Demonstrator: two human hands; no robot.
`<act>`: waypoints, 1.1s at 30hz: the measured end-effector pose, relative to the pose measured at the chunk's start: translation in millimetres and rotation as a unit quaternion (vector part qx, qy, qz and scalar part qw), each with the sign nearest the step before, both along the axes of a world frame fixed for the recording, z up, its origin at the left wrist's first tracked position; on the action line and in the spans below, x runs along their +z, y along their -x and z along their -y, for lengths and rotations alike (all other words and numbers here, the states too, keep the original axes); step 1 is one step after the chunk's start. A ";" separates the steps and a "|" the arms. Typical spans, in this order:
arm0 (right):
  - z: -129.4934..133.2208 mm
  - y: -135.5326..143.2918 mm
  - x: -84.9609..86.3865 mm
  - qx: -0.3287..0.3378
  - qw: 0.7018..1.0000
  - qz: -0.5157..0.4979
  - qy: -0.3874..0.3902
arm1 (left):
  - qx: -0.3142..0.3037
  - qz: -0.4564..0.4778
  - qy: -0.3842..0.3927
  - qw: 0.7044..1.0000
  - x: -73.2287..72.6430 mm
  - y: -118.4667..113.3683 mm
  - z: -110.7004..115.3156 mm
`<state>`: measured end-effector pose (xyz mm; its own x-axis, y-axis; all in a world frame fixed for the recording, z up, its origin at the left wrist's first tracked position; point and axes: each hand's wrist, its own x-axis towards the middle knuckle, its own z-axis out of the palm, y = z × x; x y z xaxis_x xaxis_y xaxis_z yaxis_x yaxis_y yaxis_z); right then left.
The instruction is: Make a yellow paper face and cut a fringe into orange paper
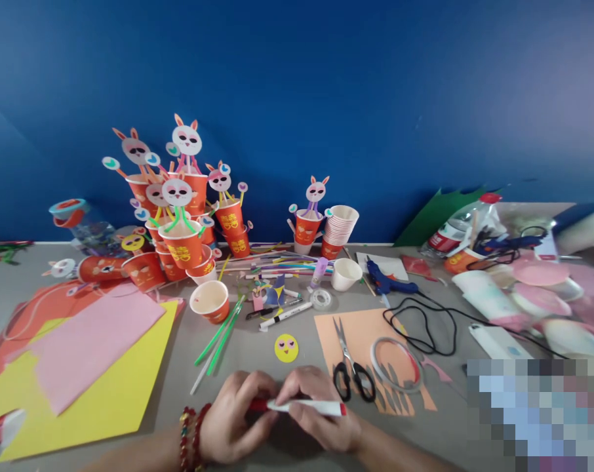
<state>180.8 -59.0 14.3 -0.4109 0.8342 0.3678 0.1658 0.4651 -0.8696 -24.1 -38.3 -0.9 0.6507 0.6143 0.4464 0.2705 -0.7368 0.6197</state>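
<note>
Red-and-white plastic, by its look: the marker (pixel 324 408) is held between both hands, its white barrel pointing to three o'clock. Fingers of the left hand (pixel 235 418) curl round the red end at nine; those of the right hand (pixel 334 431) pinch the barrel. Whether the red part is loose cannot be told. It should handle as light and stiff, perhaps slick, so mid-barrel seems the surest hold. At twelve o'clock, just beyond the fingers, a yellow disc (pixel 286 349) with a face lies on the surface (pixel 255 357); probably thin and easily creased, it is best taken by its rim. Scissors (pixel 347 356) rest at two o'clock on a peach sheet (pixel 326 328); orange-red cups (pixel 181 250) stand between ten and eleven
</note>
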 end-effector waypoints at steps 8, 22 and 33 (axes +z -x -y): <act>-24.7 -16.6 -5.2 -0.117 0.949 -0.196 0.218 | 0.065 -0.061 -0.045 0.995 -6.7 -2.6 -14.5; -43.8 -19.2 -24.9 -0.206 0.966 0.080 0.134 | -0.039 -0.227 -0.141 0.963 -4.0 -13.4 -17.8; -43.9 -17.9 -28.8 -0.202 0.961 0.151 0.117 | -0.057 -0.245 -0.129 0.959 -10.5 -11.6 -20.3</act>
<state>198.7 -15.1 -14.5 -0.0942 0.9934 0.0652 0.5523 0.1067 -0.8268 -12.5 -17.9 -11.3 0.8779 0.4364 0.1973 0.3910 -0.8910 0.2307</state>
